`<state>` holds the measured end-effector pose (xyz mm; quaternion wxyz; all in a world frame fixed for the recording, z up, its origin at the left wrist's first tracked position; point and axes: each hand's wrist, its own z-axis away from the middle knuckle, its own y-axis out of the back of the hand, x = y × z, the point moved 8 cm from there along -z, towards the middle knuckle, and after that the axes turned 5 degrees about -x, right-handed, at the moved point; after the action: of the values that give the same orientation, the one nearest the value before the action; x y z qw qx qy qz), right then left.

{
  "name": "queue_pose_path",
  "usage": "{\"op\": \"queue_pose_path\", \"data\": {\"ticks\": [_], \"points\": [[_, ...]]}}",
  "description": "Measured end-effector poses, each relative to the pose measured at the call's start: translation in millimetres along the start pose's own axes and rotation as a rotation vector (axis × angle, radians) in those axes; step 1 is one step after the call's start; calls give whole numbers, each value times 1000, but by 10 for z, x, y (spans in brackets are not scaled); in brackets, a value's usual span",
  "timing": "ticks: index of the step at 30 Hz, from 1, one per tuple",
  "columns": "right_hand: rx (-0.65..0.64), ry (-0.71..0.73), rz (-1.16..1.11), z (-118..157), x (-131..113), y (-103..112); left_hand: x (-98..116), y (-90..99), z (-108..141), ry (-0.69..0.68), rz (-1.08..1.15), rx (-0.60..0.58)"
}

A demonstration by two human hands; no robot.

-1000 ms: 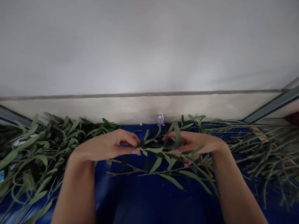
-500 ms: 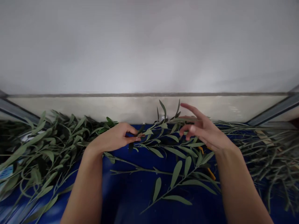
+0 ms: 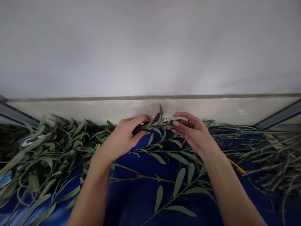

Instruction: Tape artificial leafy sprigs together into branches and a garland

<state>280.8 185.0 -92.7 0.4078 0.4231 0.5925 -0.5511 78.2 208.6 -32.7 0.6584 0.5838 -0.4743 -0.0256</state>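
My left hand [image 3: 124, 138] is closed around the stem of a leafy green sprig [image 3: 156, 125], with dark narrow leaves showing between its fingers. My right hand [image 3: 191, 133] pinches the same sprig a short way to the right, its fingertips on a pale leaf. The two hands are close together, and the sprig's lower branches [image 3: 174, 175] spread out over the blue surface beneath them. Part of the stem is hidden inside my left hand.
A blue surface [image 3: 131, 201] lies under my arms, with heaped leafy branches at the left [image 3: 49, 153] and right [image 3: 265, 147]. A yellow strip [image 3: 237, 167] lies by the right heap. A cream ledge [image 3: 211, 110] runs below a grey wall [image 3: 150, 47].
My right hand has closed from spread fingers onto the sprig. My left hand has moved slightly right and gripped more fully. The sprig's leaves have shifted with them.
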Motion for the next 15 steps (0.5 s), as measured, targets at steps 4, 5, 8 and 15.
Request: {"op": "queue_pose_path", "data": {"ticks": [4,5,8,15], "points": [[282,87,423,-15,-54,288,-70,127,30,28,-78,66],[325,101,598,-33,-61,320,-123,155,40,64,-73,69],[248,14,1021,-191,98,252,-254,224,67,127,-30,65],[190,-44,1269,-443,290,6,-337,272,110,25,-81,41]]}}
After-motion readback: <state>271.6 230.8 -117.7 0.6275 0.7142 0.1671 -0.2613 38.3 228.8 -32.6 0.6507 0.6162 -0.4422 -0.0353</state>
